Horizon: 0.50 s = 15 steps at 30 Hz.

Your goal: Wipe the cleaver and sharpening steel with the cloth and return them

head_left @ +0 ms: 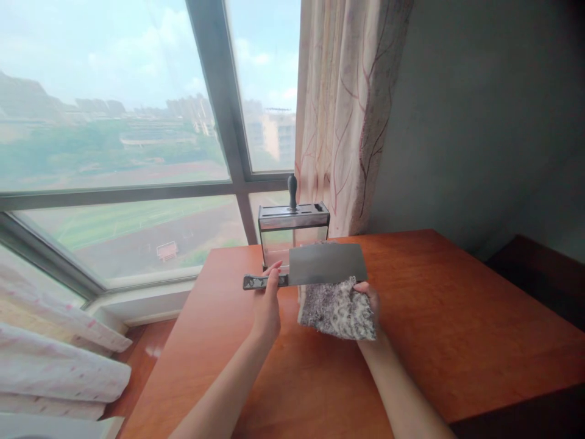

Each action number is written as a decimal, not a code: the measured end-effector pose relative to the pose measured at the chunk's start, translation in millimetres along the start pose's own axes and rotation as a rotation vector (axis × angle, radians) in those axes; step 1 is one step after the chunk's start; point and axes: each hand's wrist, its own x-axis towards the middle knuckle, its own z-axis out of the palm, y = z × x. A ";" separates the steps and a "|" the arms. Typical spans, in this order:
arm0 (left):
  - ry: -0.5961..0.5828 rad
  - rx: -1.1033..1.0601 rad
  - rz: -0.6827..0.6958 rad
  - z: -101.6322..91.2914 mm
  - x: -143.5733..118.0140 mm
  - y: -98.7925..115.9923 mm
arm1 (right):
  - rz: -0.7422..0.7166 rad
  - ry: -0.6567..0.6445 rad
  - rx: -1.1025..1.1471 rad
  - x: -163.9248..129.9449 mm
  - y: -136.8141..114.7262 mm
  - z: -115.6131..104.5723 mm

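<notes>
My left hand (266, 305) grips the dark handle of a steel cleaver (326, 263), which is held level above the wooden table (457, 317) with its broad blade pointing right. My right hand (372, 305) holds a grey patterned cloth (339, 311) pressed against the lower edge of the blade; most of that hand is hidden behind the cloth. Just behind the cleaver stands a metal knife holder (293, 228) with a clear front and one black handle (292, 190) sticking up from its top.
The table stands in a corner by a large window (114, 152). A patterned curtain (347, 110) hangs behind the knife holder, beside a grey wall (479, 122). Folded white bedding (55, 360) lies at the lower left, and dark furniture (539, 274) is at the right.
</notes>
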 end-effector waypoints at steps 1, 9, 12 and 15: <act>-0.004 -0.018 -0.017 0.5 -1.1 -1.7 | 0.027 0.004 0.057 0.0 -0.1 0.7; -0.046 -0.127 -0.285 12.4 -17.7 -17.4 | 0.271 -0.027 0.120 -1.7 18.0 7.6; -0.091 -0.143 -0.279 14.1 -21.7 -13.3 | 0.350 -0.086 0.116 -5.1 21.3 10.5; -0.111 -0.129 -0.220 13.5 -20.0 -4.4 | 0.399 -0.162 0.106 -9.4 19.5 13.6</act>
